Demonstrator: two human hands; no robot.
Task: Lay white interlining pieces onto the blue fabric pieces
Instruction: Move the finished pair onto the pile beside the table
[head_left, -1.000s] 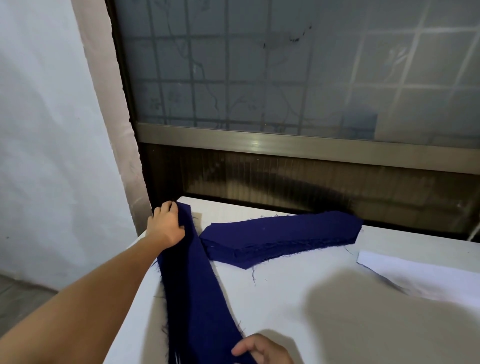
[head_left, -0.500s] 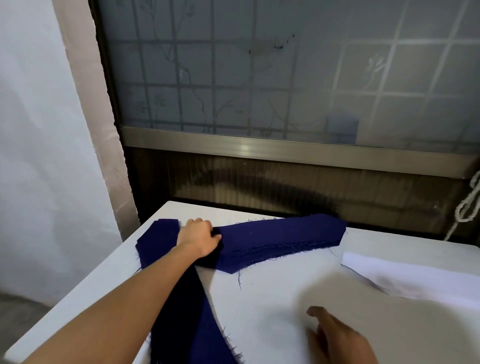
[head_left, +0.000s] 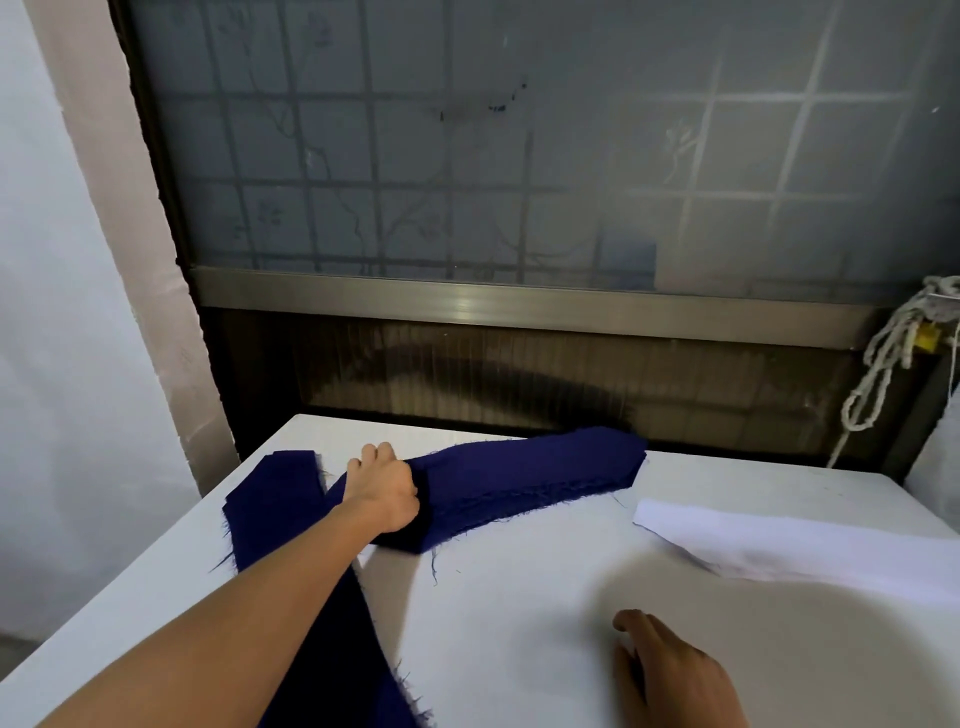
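Note:
A stack of dark blue fabric pieces (head_left: 530, 480) lies across the back of the white table (head_left: 519, 597). My left hand (head_left: 387, 486) grips the left end of that stack, fingers curled into the cloth. A single long blue fabric piece (head_left: 275, 493) runs from the table's back left corner towards me, passing under my left forearm. White interlining pieces (head_left: 789, 545) lie at the right. My right hand (head_left: 670, 670) rests on the bare table near the front, fingers relaxed, holding nothing.
A frosted window with a metal sill (head_left: 519, 306) stands right behind the table. A knotted white rope (head_left: 883, 358) hangs at the right. The table's left edge (head_left: 135, 587) drops off beside a white wall.
My left hand left the far end of the long blue piece and moved right to grip the blue stack. My right hand let go of the piece's near end and moved right onto the table.

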